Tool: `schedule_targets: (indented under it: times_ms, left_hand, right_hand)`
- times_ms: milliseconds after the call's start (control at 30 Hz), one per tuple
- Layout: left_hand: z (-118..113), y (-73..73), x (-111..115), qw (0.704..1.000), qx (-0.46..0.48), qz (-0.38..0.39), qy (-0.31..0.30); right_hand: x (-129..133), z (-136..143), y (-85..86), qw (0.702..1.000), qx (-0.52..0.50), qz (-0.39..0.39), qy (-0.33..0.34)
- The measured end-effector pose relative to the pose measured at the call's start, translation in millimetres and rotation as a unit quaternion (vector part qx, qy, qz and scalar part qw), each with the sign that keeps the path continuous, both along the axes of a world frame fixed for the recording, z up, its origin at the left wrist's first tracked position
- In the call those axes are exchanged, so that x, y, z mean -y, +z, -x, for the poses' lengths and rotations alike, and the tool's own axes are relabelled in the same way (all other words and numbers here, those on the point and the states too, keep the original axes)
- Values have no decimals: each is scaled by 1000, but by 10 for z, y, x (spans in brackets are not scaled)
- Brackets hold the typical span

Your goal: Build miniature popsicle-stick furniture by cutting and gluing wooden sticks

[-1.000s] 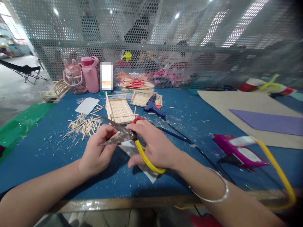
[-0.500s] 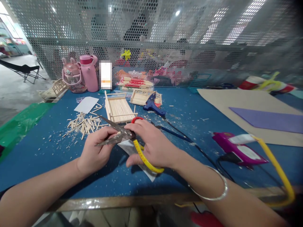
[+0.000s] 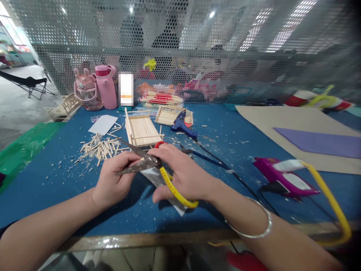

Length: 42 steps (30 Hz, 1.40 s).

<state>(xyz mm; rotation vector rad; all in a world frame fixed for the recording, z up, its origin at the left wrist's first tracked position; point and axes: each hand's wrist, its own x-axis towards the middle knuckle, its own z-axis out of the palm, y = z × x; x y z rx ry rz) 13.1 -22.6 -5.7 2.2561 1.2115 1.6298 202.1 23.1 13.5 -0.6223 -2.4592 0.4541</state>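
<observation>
In my right hand (image 3: 186, 173) is a pair of scissors (image 3: 153, 162) with dark, worn blades and handles wrapped in red and yellow. The blades are spread apart and point left. My left hand (image 3: 117, 177) is closed in a pinch beside them; a pale tip of what looks like a small wooden stick (image 3: 142, 159) shows between the blades, the remainder hidden by the fingers. Below the scissors lies a white paper strip (image 3: 177, 206). Just beyond the hands stands a small frame built of wooden sticks (image 3: 143, 130).
Cut stick pieces (image 3: 103, 148) lie heaped on the blue table (image 3: 84, 222), near a white card (image 3: 103, 124). A blue glue gun (image 3: 183, 127) trails its cord rightward. Behind are a pink bottle (image 3: 106, 88) and bundled sticks (image 3: 162, 99). A purple device (image 3: 284, 178) sits right.
The yellow handle has swung slightly outward, to the right, with my right hand. My left hand stays nearly still.
</observation>
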Motion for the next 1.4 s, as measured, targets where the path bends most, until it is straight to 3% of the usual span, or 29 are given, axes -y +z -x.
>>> schedule_targets:
  times_ms: [900, 1400]
  left_hand:
    - [-22, -11, 23, 999, 21, 29, -9]
    - [-3, 1, 43, 1000, 10, 21, 6]
  right_hand:
    - [25, 3, 36, 999, 24, -27, -8]
    - [45, 25, 31, 1000, -1, -2, -4]
